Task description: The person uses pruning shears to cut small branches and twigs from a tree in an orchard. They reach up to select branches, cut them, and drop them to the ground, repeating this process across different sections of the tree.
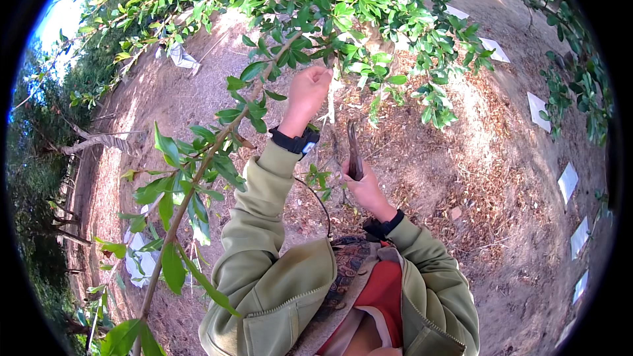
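Note:
My left hand (307,91) is raised among the leaves, its fingers curled together beside a pale, thin hanging strip (331,101). Whether the fingers grip the strip or a twig is hidden. Lower and to the right, my right hand (367,189) is closed around a dark, worn hand tool (353,151), possibly pruning shears, with its narrow end pointing away from me. A leafy branch (212,151) slants past my left forearm. Thicker foliage (366,5) hangs just beyond my left hand. Both wrists wear black straps.
Dry leaf litter (474,158) covers the soil below. Several white sheets (538,111) lie in a curve along the right. Pale plastic-like material (141,259) shows behind the branch at lower left, and a light cloth-like piece (182,56) lies farther off. A bare limb (94,142) juts at left.

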The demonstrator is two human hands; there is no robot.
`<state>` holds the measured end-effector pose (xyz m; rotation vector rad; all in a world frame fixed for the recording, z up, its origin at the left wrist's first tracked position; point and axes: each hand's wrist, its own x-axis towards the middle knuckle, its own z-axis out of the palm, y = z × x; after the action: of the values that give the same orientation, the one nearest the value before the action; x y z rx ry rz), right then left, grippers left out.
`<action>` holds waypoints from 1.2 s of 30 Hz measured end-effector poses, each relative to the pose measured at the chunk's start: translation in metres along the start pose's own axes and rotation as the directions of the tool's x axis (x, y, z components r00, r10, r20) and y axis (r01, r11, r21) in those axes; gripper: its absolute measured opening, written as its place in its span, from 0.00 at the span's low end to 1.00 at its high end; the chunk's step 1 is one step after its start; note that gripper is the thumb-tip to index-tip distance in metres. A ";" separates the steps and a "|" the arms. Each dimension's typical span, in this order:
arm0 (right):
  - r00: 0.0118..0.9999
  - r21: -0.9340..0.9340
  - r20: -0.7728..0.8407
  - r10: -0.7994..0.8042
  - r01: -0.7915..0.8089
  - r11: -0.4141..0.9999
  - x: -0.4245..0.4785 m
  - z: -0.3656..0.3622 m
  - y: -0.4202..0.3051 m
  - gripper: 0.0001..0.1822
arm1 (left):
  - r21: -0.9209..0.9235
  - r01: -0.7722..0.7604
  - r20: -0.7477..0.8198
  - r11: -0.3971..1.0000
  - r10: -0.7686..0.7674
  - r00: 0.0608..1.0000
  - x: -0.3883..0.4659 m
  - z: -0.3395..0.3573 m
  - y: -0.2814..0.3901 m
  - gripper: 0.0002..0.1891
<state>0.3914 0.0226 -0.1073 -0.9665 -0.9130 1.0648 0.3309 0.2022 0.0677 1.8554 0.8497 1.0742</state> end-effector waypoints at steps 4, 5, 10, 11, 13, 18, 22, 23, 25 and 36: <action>1.000 -0.017 -0.005 0.007 -0.007 1.000 0.001 -0.003 0.005 0.15 | 0.260 -0.095 -0.066 0.961 0.116 0.991 -0.004 0.006 0.014 0.10; 1.000 -0.044 -0.005 0.006 -0.006 0.999 0.001 -0.003 0.004 0.15 | 0.291 -0.131 -0.098 0.948 0.166 0.981 -0.004 0.008 0.013 0.10; 1.000 -0.068 -0.022 -0.004 0.002 0.998 -0.001 -0.003 0.003 0.15 | 0.190 -0.144 -0.112 0.971 0.167 0.980 -0.001 0.008 0.003 0.11; 1.000 -0.059 -0.022 -0.009 0.008 0.998 -0.001 -0.003 0.003 0.15 | 0.163 -0.140 -0.109 0.977 0.158 0.981 0.000 0.008 0.003 0.11; 1.000 -0.045 -0.015 -0.013 0.012 0.999 -0.002 -0.003 0.001 0.15 | 0.189 -0.129 -0.117 0.974 0.153 0.981 0.001 0.007 0.004 0.12; 1.000 -0.001 -0.005 -0.020 0.020 1.000 -0.002 -0.002 -0.003 0.15 | 0.193 -0.154 -0.092 0.969 0.174 0.980 -0.001 0.006 0.005 0.14; 1.000 0.010 0.002 -0.030 0.030 0.999 -0.001 -0.003 -0.001 0.14 | 0.149 -0.210 -0.164 0.966 0.233 0.958 -0.002 0.014 0.005 0.11; 0.999 0.006 0.011 -0.037 0.037 0.999 -0.001 -0.004 -0.001 0.14 | 0.136 -0.245 -0.206 0.960 0.270 0.941 -0.002 0.017 0.005 0.10; 0.999 -0.014 0.015 -0.040 0.041 0.999 -0.001 -0.005 -0.003 0.14 | 0.301 -0.220 -0.171 0.928 0.279 0.945 -0.004 0.016 0.014 0.10; 0.999 -0.038 0.030 -0.045 0.046 0.998 -0.002 -0.006 -0.008 0.13 | 0.614 -0.288 -0.115 0.735 0.445 0.888 -0.004 0.017 0.021 0.08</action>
<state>0.3991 0.0182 -0.1022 -0.9597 -0.9779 1.0281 0.3481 0.1845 0.0797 2.5235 1.0733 1.4398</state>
